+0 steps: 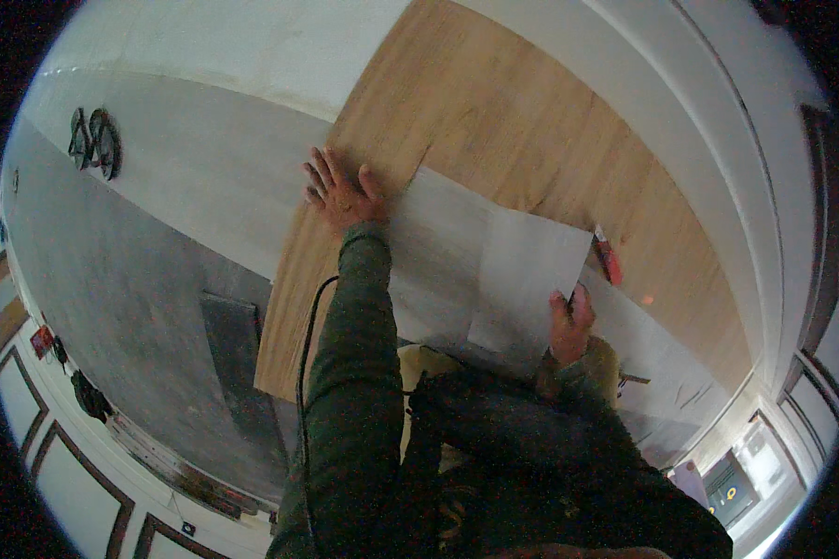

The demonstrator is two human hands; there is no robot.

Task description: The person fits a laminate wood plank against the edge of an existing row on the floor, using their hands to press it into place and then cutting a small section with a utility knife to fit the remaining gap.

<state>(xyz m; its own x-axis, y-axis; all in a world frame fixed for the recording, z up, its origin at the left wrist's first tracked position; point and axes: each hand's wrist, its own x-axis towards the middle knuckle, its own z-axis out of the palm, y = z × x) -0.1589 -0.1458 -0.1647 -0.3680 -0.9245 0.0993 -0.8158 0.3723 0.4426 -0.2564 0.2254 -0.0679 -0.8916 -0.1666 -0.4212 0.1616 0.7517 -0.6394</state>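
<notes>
My left hand (345,194) lies flat with its fingers spread on the left edge of a wood-patterned sheet (494,102), which has a notch-shaped cutout. At the near right edge of a pale sheet piece (531,256), my right hand (570,326) is closed, its thumb and fingers pinching that edge; part of the grip is hidden. The pale piece lies within the cutout and has a faint fold or tonal break down its middle. A red utility knife (608,257) rests on the wood-patterned sheet just beyond my right hand.
A pair of dark flip-flops (95,143) sits on the grey floor (140,252) at the far left. A dark grey rectangular piece (233,340) lies left of my left forearm. A black cord (306,359) runs along that sleeve. A white wall (736,168) curves along the right.
</notes>
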